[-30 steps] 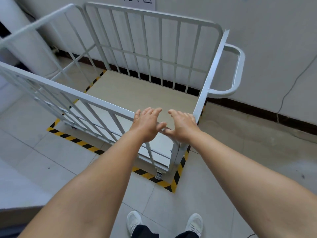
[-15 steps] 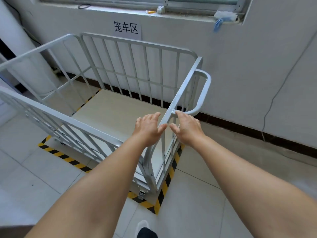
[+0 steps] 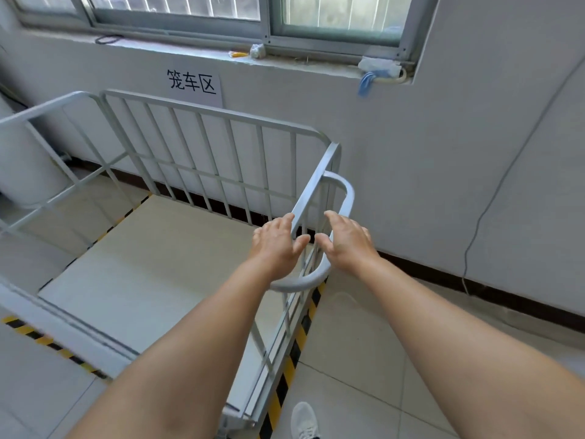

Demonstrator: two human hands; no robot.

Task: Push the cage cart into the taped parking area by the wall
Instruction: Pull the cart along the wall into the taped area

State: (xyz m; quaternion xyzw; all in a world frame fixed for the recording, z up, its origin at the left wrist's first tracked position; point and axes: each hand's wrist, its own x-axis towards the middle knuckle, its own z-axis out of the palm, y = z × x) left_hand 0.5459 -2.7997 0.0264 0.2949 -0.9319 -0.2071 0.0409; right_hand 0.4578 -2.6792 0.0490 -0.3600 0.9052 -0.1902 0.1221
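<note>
Two bare hands reach out over the right end of the cage cart (image 3: 177, 248). Left hand (image 3: 276, 241) is spread open, palm down, its fingertips against the slanted top rail of the end panel, gripping nothing. Right hand (image 3: 345, 240) is likewise open, fingers loosely extended and thumb pointing inward, hovering just over the curved push handle (image 3: 343, 198) without closing on it; whether it actually touches the tube is hard to tell.

One cart stands here, made of pale grey-white metal tubing with barred panels on its sides and a flat, pale beige deck. Its rear panel runs parallel and close to the wall (image 3: 411, 160), and one looped handle sticks out from the right end. Yellow-and-black hazard tape (image 3: 286, 372) marks the floor along the cart's right side, with more strips at the left and near edges; the cart's base sits within those lines as far as can be seen.

One paper sign (image 3: 193, 85) with three characters hangs on the wall above the cart, beneath a window. One white shoe (image 3: 304, 421) shows at the bottom edge, cut off. The near cart rail is blurred, and the wheels are hidden.
</note>
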